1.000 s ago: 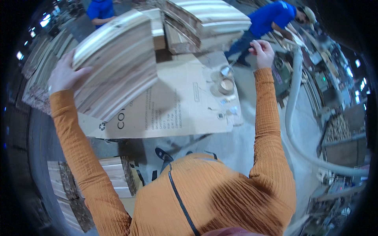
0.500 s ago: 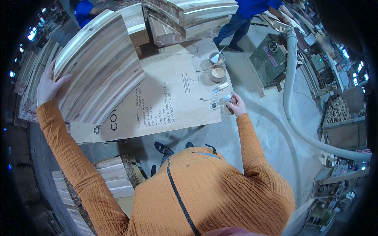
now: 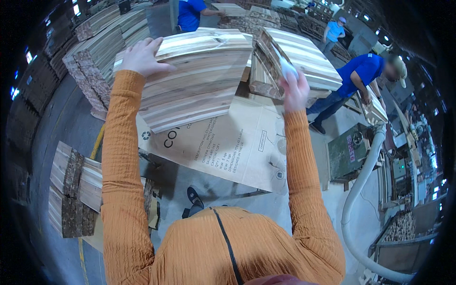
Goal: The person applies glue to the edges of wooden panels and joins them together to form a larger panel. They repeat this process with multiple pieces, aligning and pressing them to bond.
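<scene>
A striped wooden panel (image 3: 190,90) of glued strips lies at a slant over a printed cardboard sheet (image 3: 232,166). My left hand (image 3: 145,58) grips the panel's far left corner, thumb on the face and fingers over the far edge. Raised beyond the panel's right end, my right hand (image 3: 295,90) is closed on a small white bottle (image 3: 289,70) with a pointed tip, somewhat blurred. The tip is near a second striped panel (image 3: 304,54) stacked at the back. My right forearm hides most of the sheet's right end, where cups stood earlier.
Stacked panels (image 3: 107,45) stand at the left, with more pieces (image 3: 71,190) lower left. One co-worker (image 3: 365,71) in blue bends over wood at right; another (image 3: 190,14) stands at the back. A green machine cabinet (image 3: 349,152) and pale hose (image 3: 358,190) lie rightward.
My right hand has lifted from the cardboard's right end toward the back panels, carrying the bottle. The view has shifted; my left hand now sits at the panel's far left corner.
</scene>
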{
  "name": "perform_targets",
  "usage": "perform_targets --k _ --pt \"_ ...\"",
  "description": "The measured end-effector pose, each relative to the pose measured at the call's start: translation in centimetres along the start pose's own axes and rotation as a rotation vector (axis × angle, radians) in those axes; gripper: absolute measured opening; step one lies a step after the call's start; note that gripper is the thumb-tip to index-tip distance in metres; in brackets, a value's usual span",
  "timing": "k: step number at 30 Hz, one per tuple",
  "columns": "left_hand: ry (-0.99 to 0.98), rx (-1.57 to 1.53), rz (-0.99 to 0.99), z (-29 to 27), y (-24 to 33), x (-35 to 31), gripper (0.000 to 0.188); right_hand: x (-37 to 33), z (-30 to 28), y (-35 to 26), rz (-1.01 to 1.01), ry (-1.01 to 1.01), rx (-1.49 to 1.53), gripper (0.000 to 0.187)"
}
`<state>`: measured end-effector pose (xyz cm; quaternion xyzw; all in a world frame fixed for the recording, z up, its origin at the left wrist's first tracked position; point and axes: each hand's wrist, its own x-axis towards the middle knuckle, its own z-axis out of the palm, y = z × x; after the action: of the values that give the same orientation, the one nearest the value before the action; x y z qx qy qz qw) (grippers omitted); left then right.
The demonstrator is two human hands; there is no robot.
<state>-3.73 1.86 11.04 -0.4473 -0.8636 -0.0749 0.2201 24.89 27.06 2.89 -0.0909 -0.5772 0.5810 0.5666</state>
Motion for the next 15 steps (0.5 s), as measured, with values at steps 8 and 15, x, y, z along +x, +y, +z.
perform_targets --k 8,15 --pt "-0.039 0.002 0.000 -0.4 0.4 -0.1 0.103 7.1 11.5 1.5 -0.072 -0.013 0.112 0.023" --pt "-0.036 -0.017 -0.013 -0.6 0.4 -0.3 0.103 7.7 12.0 2.5 -0.100 -0.071 -0.075 0.023"
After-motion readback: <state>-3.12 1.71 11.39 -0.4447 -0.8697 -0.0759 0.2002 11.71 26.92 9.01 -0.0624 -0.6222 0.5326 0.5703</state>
